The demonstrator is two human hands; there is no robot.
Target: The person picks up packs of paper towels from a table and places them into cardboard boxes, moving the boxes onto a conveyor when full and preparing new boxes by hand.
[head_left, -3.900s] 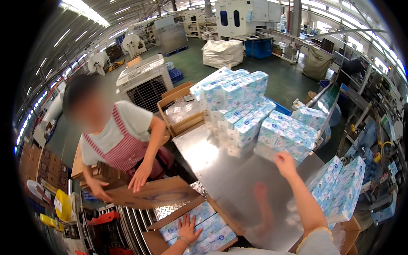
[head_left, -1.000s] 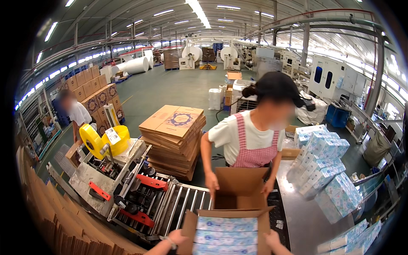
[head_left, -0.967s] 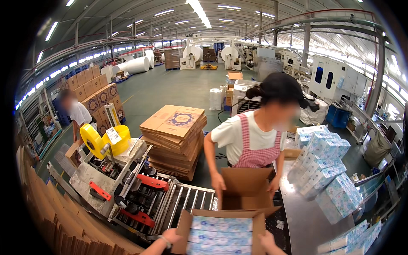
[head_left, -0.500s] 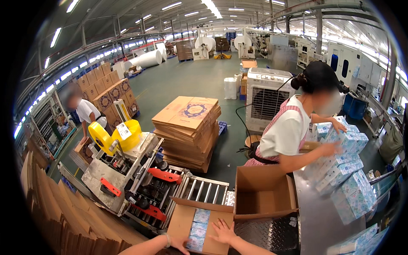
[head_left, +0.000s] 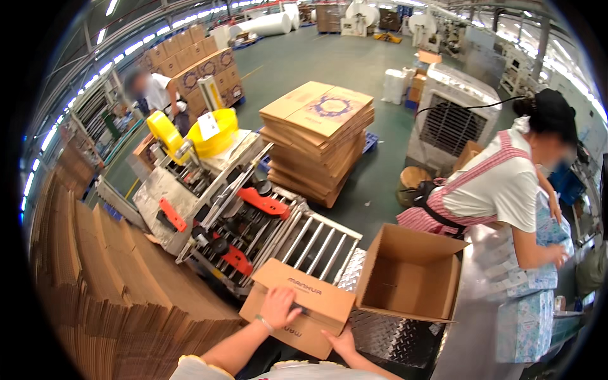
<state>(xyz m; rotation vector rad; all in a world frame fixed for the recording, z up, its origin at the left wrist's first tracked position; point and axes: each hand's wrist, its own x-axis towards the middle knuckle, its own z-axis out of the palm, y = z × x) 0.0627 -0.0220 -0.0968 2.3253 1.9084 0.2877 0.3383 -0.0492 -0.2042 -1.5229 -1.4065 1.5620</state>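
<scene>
Before the roller conveyor, a cardboard carton is now having its flaps folded over the previously visible blue-patterned packs, almost closing it. The left hand is pressing, fingers spread, grasping nothing; the right hand is touching the edge, its grip unclear.

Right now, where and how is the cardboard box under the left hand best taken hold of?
Probably at the left and right sides of the cardboard box, one palm from each: its shape is rectangular, and the top flaps, with a gap between them, look a weak grip. The left hand lies on the flaps; the right hand is at the near right corner.
</scene>
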